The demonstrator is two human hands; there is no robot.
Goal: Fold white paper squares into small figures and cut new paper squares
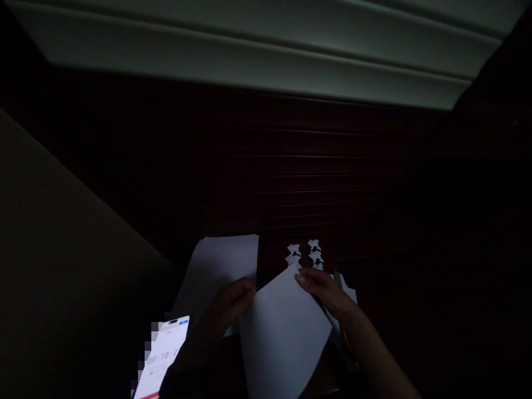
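Right grip (306, 276) pinches the far corner of 1 white sheet (285, 335); left grip (239, 298) holds its left edge. Sheet spreads nearward from both, long axis unclear, lower end cropped. Paper stack (228, 256) lies beyond left grip, 2 cut-out rows (315, 255) beyond right.

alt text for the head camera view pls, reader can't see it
Left hand and right hand hold a white sheet in dim light. More white paper and small jagged white pieces in two columns lie beyond it; a lit phone showing digits is at lower left.
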